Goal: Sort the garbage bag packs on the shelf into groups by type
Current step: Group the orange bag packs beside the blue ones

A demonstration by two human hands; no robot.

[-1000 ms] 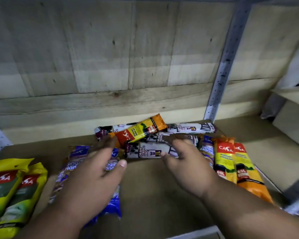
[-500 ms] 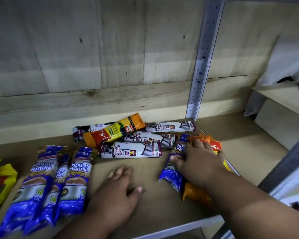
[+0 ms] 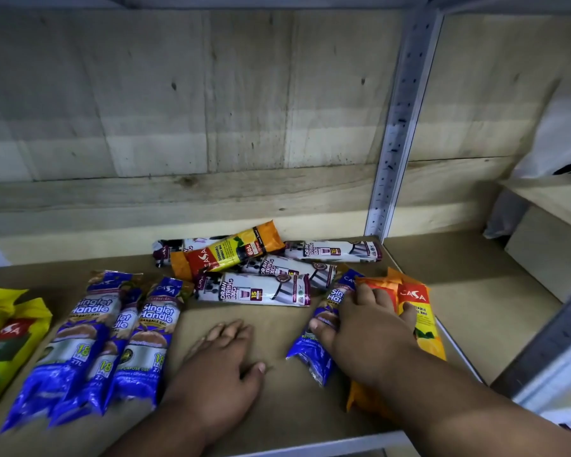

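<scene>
A blue Singlet Handle pack [image 3: 323, 328] and orange Casa packs [image 3: 419, 321] at the right are pressed under the right hand [image 3: 366, 334]'s spread fingers, while the left hand [image 3: 218, 367] is rested flat on the shelf board [image 3: 277, 407].

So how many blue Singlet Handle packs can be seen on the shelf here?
4. Three lie side by side at front left: one, one partly tucked between its neighbours, one. The fourth lies under the right hand, beside orange packs. More may be hidden.
</scene>
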